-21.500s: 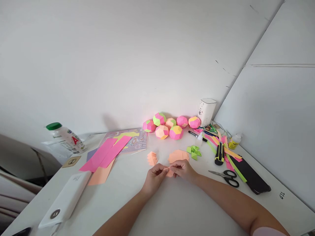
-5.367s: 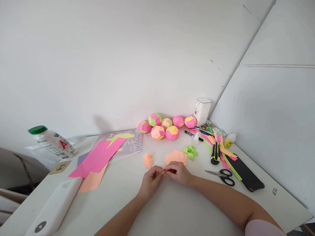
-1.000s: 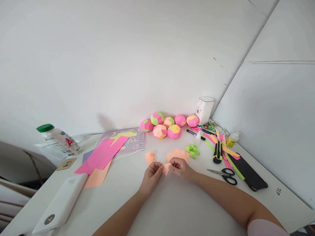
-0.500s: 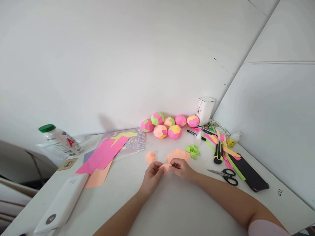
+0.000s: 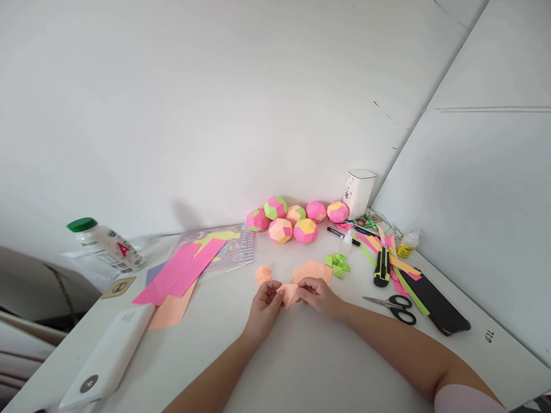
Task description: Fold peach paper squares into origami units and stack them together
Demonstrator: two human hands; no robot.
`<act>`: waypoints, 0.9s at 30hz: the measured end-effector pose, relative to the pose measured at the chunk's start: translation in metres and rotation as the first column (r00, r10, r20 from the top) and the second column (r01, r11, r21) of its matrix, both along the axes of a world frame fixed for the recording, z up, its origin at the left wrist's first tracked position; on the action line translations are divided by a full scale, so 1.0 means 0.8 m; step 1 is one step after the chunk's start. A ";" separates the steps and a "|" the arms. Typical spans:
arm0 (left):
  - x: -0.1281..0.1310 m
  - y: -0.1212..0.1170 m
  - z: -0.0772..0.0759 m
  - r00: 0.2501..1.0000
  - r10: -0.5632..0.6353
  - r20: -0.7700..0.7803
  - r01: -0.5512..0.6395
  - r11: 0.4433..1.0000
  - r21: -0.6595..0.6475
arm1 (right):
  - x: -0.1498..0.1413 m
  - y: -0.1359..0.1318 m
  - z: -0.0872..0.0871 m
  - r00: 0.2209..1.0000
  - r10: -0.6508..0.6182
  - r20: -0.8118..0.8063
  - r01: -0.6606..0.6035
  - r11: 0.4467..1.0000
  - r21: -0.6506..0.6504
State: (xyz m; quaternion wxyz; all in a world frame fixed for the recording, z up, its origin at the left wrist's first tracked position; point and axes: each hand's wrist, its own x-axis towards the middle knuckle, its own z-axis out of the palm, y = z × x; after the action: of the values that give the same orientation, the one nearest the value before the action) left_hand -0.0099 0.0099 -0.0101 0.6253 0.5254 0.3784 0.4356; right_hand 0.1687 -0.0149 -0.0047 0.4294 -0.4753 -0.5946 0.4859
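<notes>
A small peach piece of paper [image 5: 288,295] is pinched between my two hands above the table, its lower end pointed. My left hand [image 5: 266,307] grips its left edge with thumb and fingers, and my right hand [image 5: 319,296] grips the right edge. Just behind my left hand lie several folded peach paper pieces [image 5: 263,274]. Flat peach paper pieces [image 5: 313,271] lie behind my right hand, partly covered by it. A cluster of folded green paper pieces [image 5: 337,265] sits to their right.
Several multicoloured paper balls [image 5: 280,230] stand by the wall. Black scissors [image 5: 398,307], a yellow-black cutter [image 5: 382,267], paper strips [image 5: 404,265] and a glue bottle [image 5: 408,244] are at right. Pink paper sheets [image 5: 172,275], a white oblong device [image 5: 109,355] and a green-capped bottle [image 5: 103,244] are at left.
The peach paper between my hands has turned and shows more of its face, with a point downward. My hands have barely shifted.
</notes>
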 end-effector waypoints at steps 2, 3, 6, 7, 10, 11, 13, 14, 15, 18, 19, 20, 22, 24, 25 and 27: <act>0.001 0.000 0.000 1.000 0.015 -0.004 -0.015 1.000 -0.003 | 0.000 0.000 0.000 1.000 0.000 -0.003 0.000 1.000 0.002; 0.001 0.001 0.000 1.000 0.021 -0.005 -0.021 1.000 -0.007 | 0.000 0.000 0.000 1.000 0.001 -0.004 -0.001 1.000 0.007; 0.002 0.002 -0.002 0.999 0.043 0.008 -0.042 0.999 -0.023 | 0.000 0.000 -0.001 1.000 0.007 0.002 -0.007 1.000 0.025; 0.001 0.003 -0.003 0.998 0.059 0.012 -0.059 0.998 -0.025 | 0.000 0.000 -0.001 1.000 0.007 0.010 -0.007 1.000 0.026; 0.000 0.004 -0.005 0.994 0.106 -0.006 -0.106 0.994 -0.016 | 0.000 0.000 -0.002 0.999 -0.001 0.035 0.001 1.000 0.012; 0.000 0.005 -0.006 0.994 0.111 -0.019 -0.111 0.994 -0.013 | 0.000 0.000 -0.001 0.999 -0.003 0.036 0.003 1.000 0.006; -0.001 0.006 -0.006 0.994 0.101 -0.034 -0.102 0.995 -0.011 | 0.000 -0.001 0.000 1.000 0.001 0.024 -0.001 1.000 -0.001; -0.002 0.006 -0.006 0.996 0.089 -0.031 -0.090 0.996 -0.013 | 0.000 -0.001 0.001 1.000 0.004 0.016 -0.004 1.000 -0.002; -0.002 0.006 -0.007 0.997 0.074 -0.023 -0.075 0.997 -0.016 | 0.000 -0.001 0.002 1.000 0.005 0.011 -0.005 1.000 -0.001; -0.003 0.006 -0.008 0.999 0.034 0.011 -0.033 0.999 -0.026 | 0.000 -0.001 0.003 1.000 0.006 -0.008 -0.005 1.000 0.015; -0.003 0.006 -0.009 1.000 0.025 0.018 -0.024 0.999 -0.029 | -0.001 -0.001 0.003 1.000 0.007 -0.016 -0.007 1.000 0.020; -0.003 0.006 -0.009 1.000 0.019 0.021 -0.019 0.999 -0.032 | -0.001 -0.001 0.003 1.000 0.008 -0.021 -0.008 1.000 0.022; -0.003 0.006 -0.009 1.000 0.014 0.013 -0.014 0.999 -0.038 | -0.001 0.000 0.003 1.000 0.008 -0.022 -0.008 1.000 0.018; -0.004 0.006 -0.008 1.000 0.012 -0.006 -0.012 0.999 -0.048 | -0.001 0.000 0.002 1.000 0.007 -0.008 -0.007 1.000 0.009; -0.004 0.006 -0.007 1.000 0.011 -0.016 -0.012 0.998 -0.054 | -0.001 0.000 0.002 1.000 0.007 -0.001 -0.007 1.000 0.008; -0.005 0.006 -0.005 1.000 0.005 -0.028 -0.007 0.998 -0.062 | -0.001 -0.001 0.002 1.000 0.005 0.014 -0.005 1.000 0.005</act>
State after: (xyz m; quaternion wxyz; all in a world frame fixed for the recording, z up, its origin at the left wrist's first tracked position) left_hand -0.0137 0.0145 -0.0143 0.6346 0.5107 0.4018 0.4183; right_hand 0.1682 -0.0155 -0.0028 0.4253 -0.4760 -0.6001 0.4820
